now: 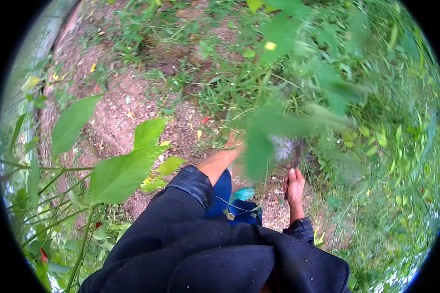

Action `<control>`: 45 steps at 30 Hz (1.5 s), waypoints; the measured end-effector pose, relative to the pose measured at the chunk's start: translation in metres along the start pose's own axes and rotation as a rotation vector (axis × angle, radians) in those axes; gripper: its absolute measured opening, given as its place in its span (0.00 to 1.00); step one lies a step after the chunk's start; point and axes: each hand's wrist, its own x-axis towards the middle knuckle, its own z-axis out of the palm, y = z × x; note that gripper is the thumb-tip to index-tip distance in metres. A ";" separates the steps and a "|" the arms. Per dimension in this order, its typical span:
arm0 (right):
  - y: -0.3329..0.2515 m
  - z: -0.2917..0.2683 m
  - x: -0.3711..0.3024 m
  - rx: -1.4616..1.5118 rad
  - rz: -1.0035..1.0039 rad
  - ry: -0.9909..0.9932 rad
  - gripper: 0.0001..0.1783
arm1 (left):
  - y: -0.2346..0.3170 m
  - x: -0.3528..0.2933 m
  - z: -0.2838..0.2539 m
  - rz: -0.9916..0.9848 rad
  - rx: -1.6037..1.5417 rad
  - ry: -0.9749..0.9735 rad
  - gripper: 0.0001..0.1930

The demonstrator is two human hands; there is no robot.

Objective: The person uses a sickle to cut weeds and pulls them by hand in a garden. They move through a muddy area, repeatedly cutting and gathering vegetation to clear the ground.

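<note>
The right hand (pixel 295 185) wraps its fingers around a dark, slender tool (pixel 297 153), likely for control; beside thin-stemmed green weeds (pixel 225 88), the left hand's (pixel 233 143) finger state cannot be told.

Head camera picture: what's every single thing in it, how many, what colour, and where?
weeds: uncountable, green, mostly right and top
soil: one stretch, reddish brown, left and middle
big leaves: several, green, left; blurred ones right of centre
yellow bits: several, yellow, scattered
red bits: few, red, scattered
tool: one, dark, in right hand
shoe: one, teal, below centre
trousers: one pair, blue, below centre
jacket: one, dark, bottom
left hand: one, bare, centre, partly hidden
right hand: one, bare, around the tool
</note>
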 end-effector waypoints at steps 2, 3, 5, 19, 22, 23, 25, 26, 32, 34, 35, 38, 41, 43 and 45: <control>-0.007 0.024 0.040 0.361 -0.020 -0.111 0.10 | 0.009 -0.003 0.006 0.002 0.088 -0.071 0.09; -0.034 0.046 0.053 0.441 -0.032 -0.178 0.11 | 0.014 -0.010 0.017 0.056 0.719 -0.197 0.11; -0.074 0.090 0.069 0.261 -0.016 -0.173 0.10 | 0.019 -0.043 0.085 0.318 2.040 -0.238 0.16; 0.147 0.194 0.163 -0.425 0.176 -0.321 0.19 | 0.087 -0.016 0.063 0.655 2.611 0.149 0.35; 0.157 0.179 0.165 -0.505 0.049 -0.352 0.18 | 0.127 -0.011 0.009 0.290 2.626 0.578 0.30; 0.130 0.170 0.161 -0.473 0.064 -0.379 0.17 | 0.121 -0.011 0.048 0.013 2.433 0.665 0.30; 0.101 0.159 0.148 -0.314 0.010 -0.392 0.15 | 0.144 -0.005 0.023 0.269 2.089 0.980 0.25; 0.085 0.150 0.147 -0.233 -0.014 -0.383 0.14 | 0.139 0.002 0.039 0.405 1.852 0.954 0.23; -0.003 0.110 0.201 -0.150 -0.260 -0.053 0.13 | 0.137 0.051 0.130 1.054 1.628 0.773 0.18; 0.007 0.106 0.231 -0.523 -0.276 0.188 0.14 | 0.132 0.080 0.151 1.291 1.942 0.707 0.16; 0.026 0.104 0.237 -0.658 -0.320 0.113 0.15 | 0.136 0.101 0.152 1.428 2.209 0.604 0.17; 0.070 0.100 0.242 -0.891 -0.307 -0.086 0.15 | 0.103 0.157 0.171 1.265 2.584 0.224 0.28; 0.082 0.102 0.208 -0.852 -0.171 -0.230 0.13 | 0.077 0.218 0.153 0.865 2.956 0.339 0.40; 0.091 0.099 0.195 -0.857 -0.218 -0.328 0.12 | 0.056 0.238 0.130 0.669 2.919 0.474 0.44; 0.093 0.090 0.191 -0.893 -0.269 -0.404 0.12 | 0.040 0.262 0.106 0.466 2.855 0.617 0.49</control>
